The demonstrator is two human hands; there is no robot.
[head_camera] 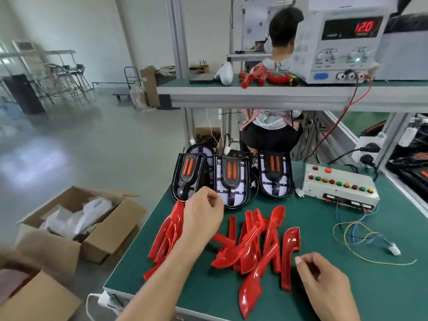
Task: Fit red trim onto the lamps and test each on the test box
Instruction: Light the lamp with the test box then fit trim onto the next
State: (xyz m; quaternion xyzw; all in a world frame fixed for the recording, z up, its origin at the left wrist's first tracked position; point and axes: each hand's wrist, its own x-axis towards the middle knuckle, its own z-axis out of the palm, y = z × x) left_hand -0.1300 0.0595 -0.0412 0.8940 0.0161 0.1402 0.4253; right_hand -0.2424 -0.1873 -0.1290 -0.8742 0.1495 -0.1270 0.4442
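Several red trim pieces (252, 242) lie heaped on the green mat (347, 286). Black lamps with orange strips stand in a row at the mat's far edge: left lamp (187, 177), middle lamp (231, 181), right lamp (274, 174). The white test box (340, 188) with coloured buttons sits to their right. My left hand (203, 212) hovers with loosely curled fingers between the left and middle lamps, above the trims, holding nothing. My right hand (324, 281) is low over the mat beside one red trim piece (290, 253), fingers bent and empty.
Loose coloured wires with a white plug (393, 249) trail from the test box. A power supply (345, 45) reading 12.0 stands on the upper shelf. Open cardboard boxes (81, 223) sit on the floor at left. A person sits behind the bench, back turned.
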